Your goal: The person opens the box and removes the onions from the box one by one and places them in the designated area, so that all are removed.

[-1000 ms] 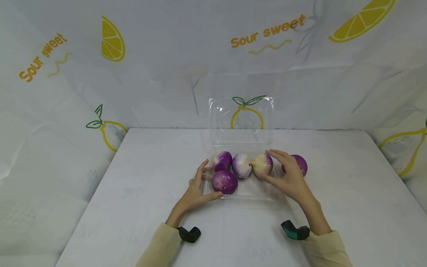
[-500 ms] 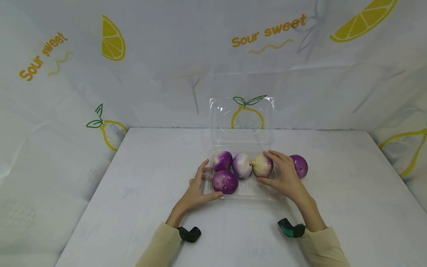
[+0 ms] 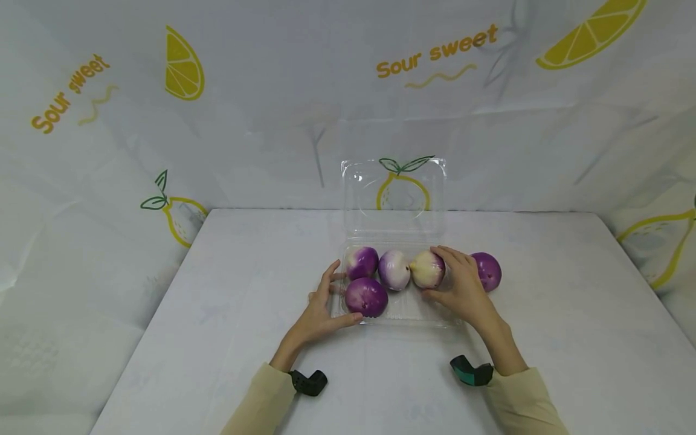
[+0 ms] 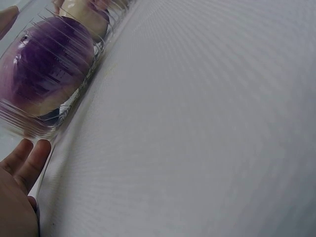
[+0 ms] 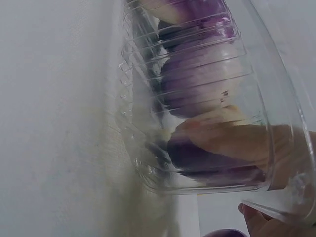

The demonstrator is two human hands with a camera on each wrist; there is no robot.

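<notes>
A clear plastic clamshell box (image 3: pixel 405 314) lies on the table, its lid (image 3: pixel 359 196) raised at the back. Three onions sit in its back row: a purple-and-white onion (image 3: pixel 361 261) at left, a pale onion (image 3: pixel 394 270) in the middle and a yellow-tipped onion (image 3: pixel 425 269) at right. My right hand (image 3: pixel 469 296) grips this last one between thumb and fingers. A dark purple onion (image 3: pixel 367 297) fills the front left. My left hand (image 3: pixel 314 319) touches the box's left corner, its fingers (image 4: pixel 34 160) fairly straight along the side wall and the thumb at the front rim.
Outside the box, another purple onion (image 3: pixel 487 272) lies on the table to the right, partly behind my right hand. The white-covered table (image 3: pixel 234 272) meets a printed cloth backdrop (image 3: pixel 272 121) at its back edge and sides.
Over the last second my right hand and forearm have shifted slightly left, uncovering more of the onion outside the box. The left hand has stayed where it was.
</notes>
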